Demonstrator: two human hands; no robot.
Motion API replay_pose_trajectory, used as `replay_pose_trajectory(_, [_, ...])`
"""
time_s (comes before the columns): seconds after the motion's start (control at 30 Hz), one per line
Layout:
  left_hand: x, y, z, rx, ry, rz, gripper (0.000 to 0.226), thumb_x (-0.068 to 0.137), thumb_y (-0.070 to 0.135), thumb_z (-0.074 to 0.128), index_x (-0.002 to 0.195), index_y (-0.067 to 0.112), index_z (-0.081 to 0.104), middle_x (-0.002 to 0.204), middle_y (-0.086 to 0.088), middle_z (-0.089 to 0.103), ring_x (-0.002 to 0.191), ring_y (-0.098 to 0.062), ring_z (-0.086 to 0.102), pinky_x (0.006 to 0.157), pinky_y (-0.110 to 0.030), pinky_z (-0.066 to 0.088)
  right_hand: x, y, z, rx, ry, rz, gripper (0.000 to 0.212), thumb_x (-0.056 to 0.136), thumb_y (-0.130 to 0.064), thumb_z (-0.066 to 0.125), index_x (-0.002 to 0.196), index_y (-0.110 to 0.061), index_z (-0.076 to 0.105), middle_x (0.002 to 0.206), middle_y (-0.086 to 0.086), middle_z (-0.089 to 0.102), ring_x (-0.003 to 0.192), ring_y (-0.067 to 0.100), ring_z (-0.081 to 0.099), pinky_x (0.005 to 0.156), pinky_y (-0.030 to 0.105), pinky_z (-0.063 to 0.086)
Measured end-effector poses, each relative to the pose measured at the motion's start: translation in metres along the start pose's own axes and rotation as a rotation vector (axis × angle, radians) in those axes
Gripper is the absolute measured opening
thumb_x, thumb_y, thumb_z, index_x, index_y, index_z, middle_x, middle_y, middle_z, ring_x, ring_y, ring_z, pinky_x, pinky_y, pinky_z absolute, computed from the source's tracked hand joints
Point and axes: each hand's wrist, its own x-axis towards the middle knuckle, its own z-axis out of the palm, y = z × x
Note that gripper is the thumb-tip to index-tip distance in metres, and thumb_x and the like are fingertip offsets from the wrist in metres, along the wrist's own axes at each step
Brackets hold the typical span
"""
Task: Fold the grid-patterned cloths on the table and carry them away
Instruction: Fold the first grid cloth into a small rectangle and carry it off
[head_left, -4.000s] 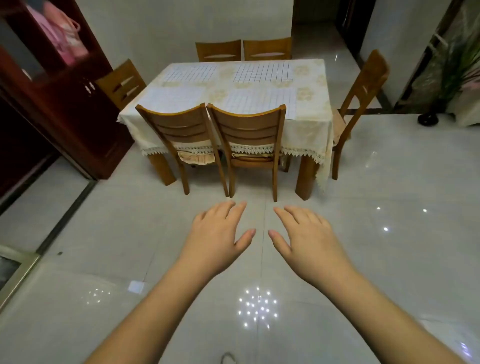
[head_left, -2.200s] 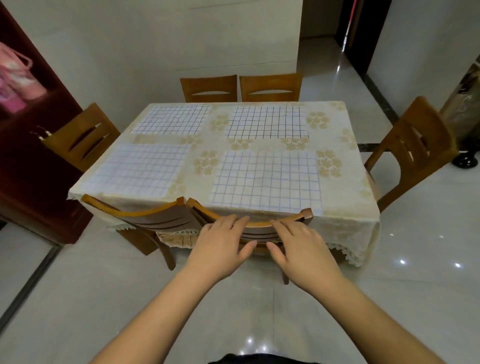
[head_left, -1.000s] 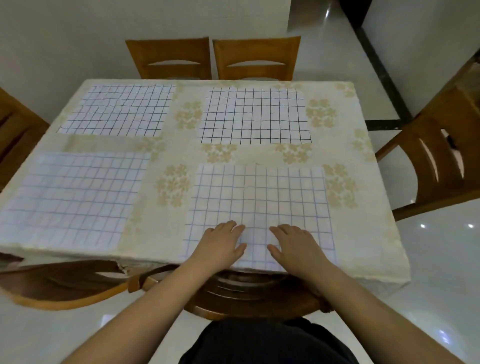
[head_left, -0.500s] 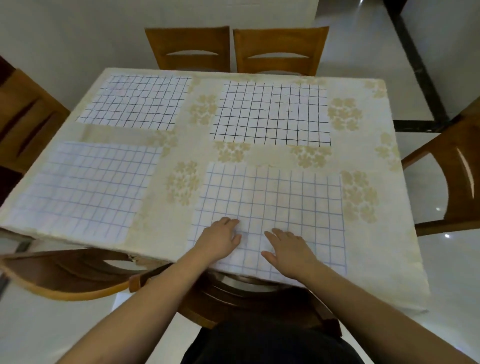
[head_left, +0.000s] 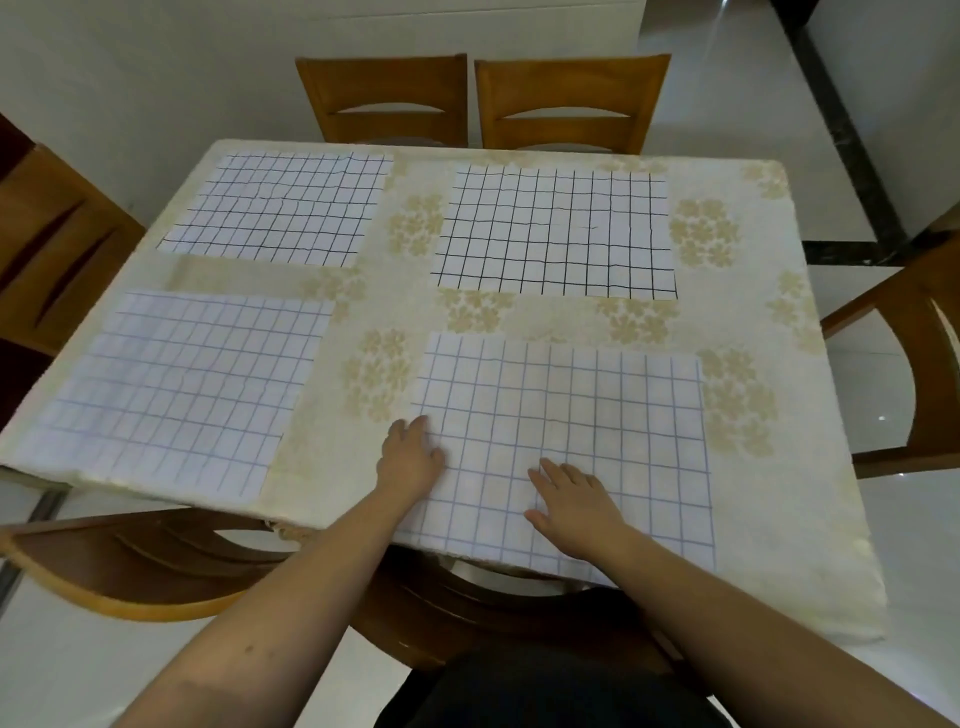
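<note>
Count: four grid-patterned cloths (head_left: 563, 441) (head_left: 558, 231) (head_left: 280, 208) (head_left: 176, 384), five wooden chairs (head_left: 384, 96) (head_left: 569, 98) (head_left: 914, 358) (head_left: 57, 244) (head_left: 135, 564), one table (head_left: 379, 291), two hands (head_left: 410, 457) (head_left: 574, 501).

From my feed I see the surface covered by a cream tablecloth (head_left: 395, 306) printed with pale gold flower clusters; it fills most of the frame. Two wooden chairs (head_left: 382, 98) (head_left: 571, 98) stand side by side at the top centre, backs against its far edge. Another chair (head_left: 904, 353) sits at the right edge of the frame, and one (head_left: 57, 244) at the left edge. A curved chair back (head_left: 135, 566) shows at lower left, under the near edge. Glossy white floor tiles (head_left: 924, 571) fill the lower right, with a dark strip (head_left: 841, 135) running through the upper right.
</note>
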Motion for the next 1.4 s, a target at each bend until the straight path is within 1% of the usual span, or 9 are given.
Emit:
replay_pose_trajectory(0.23, [0.019,-0.008,-0.014,-0.286,0.087,-0.269,0.057,0.089,0.026,0.06,0.142,0.018,0.041,0.138,-0.014,0.043,0.116,-0.034,0.053,0.098,-0.048,0.046,0.001,0.002,0.003,0.001,-0.022,-0.002,0.067,0.099,-0.051,0.031,0.154,-0.02,0.006,0.162,0.004,0.003,0.147,0.024,0.008,0.118,0.041,0.009])
replay_pose_trajectory(0.37, [0.026,-0.006,-0.02,-0.385,0.065,-0.372,0.053,0.091,0.024,0.062,0.138,0.007,0.044,0.132,-0.015,0.052,0.114,-0.033,0.056,0.087,-0.03,0.045,0.0,0.002,0.004,0.015,-0.031,-0.016,0.066,0.1,-0.05,0.031,0.154,-0.02,0.007,0.162,0.005,0.001,0.147,0.025,0.006,0.118,0.041,0.009])
replay_pose_trajectory(0.47, [0.03,-0.009,-0.019,-0.392,0.035,-0.389,0.023,0.092,0.024,0.064,0.103,0.004,0.064,0.102,-0.014,0.064,0.094,-0.027,0.063,0.079,-0.027,0.043,-0.001,0.003,0.004,0.018,-0.032,-0.024,0.066,0.1,-0.049,0.031,0.154,-0.02,0.008,0.162,0.005,0.0,0.147,0.025,0.006,0.118,0.041,0.009])
replay_pose_trajectory(0.63, [0.028,-0.009,-0.02,-0.445,-0.035,-0.386,0.04,0.091,0.029,0.066,0.119,0.0,0.065,0.122,-0.017,0.064,0.112,-0.033,0.059,0.098,-0.035,0.046,-0.002,0.006,0.004,0.038,-0.029,-0.036,0.067,0.1,-0.05,0.032,0.154,-0.02,0.008,0.162,0.004,0.0,0.147,0.024,0.006,0.118,0.042,0.009])
replay_pose_trajectory(0.77, [0.021,0.002,-0.025,-0.508,-0.017,-0.369,0.041,0.092,0.027,0.065,0.124,0.001,0.061,0.131,-0.016,0.058,0.119,-0.034,0.054,0.1,-0.038,0.043,-0.002,0.007,0.006,0.044,-0.025,-0.031,0.066,0.1,-0.049,0.032,0.154,-0.02,0.009,0.162,0.003,0.0,0.147,0.024,0.005,0.119,0.042,0.01])
replay_pose_trajectory(0.97, [0.01,0.016,-0.039,-0.596,0.011,-0.254,0.025,0.088,0.022,0.068,0.107,0.013,0.054,0.115,-0.012,0.06,0.101,-0.03,0.06,0.082,-0.037,0.05,-0.003,0.005,0.006,0.046,-0.017,-0.029,0.066,0.1,-0.048,0.033,0.154,-0.02,0.009,0.162,0.003,-0.001,0.147,0.024,0.006,0.118,0.042,0.011])
replay_pose_trajectory(1.17, [-0.008,0.037,-0.063,-0.57,-0.025,-0.015,0.064,0.086,0.014,0.068,0.14,0.029,0.038,0.114,-0.009,0.064,0.099,-0.025,0.064,0.084,-0.045,0.055,-0.002,0.006,0.005,0.061,-0.029,-0.025,0.066,0.1,-0.048,0.032,0.154,-0.021,0.006,0.162,0.002,-0.001,0.147,0.023,0.005,0.118,0.043,0.01])
replay_pose_trajectory(1.3, [-0.024,0.055,-0.073,-0.346,-0.014,0.218,0.05,0.087,0.013,0.064,0.131,0.035,0.053,0.127,0.001,0.059,0.116,-0.017,0.055,0.089,-0.032,0.049,-0.002,0.008,0.007,0.073,-0.045,-0.036,0.066,0.1,-0.047,0.031,0.154,-0.022,0.003,0.162,0.001,-0.004,0.148,0.023,0.003,0.118,0.043,0.01])
replay_pose_trajectory(1.4, [-0.034,0.07,-0.077,-0.223,-0.051,0.322,0.041,0.09,0.013,0.061,0.124,0.034,0.06,0.133,0.001,0.058,0.104,-0.018,0.061,0.087,-0.033,0.052,-0.003,0.013,0.007,0.102,-0.061,-0.046,0.066,0.101,-0.046,0.031,0.154,-0.023,0.0,0.162,0.0,-0.005,0.148,0.022,0.001,0.119,0.042,0.009])
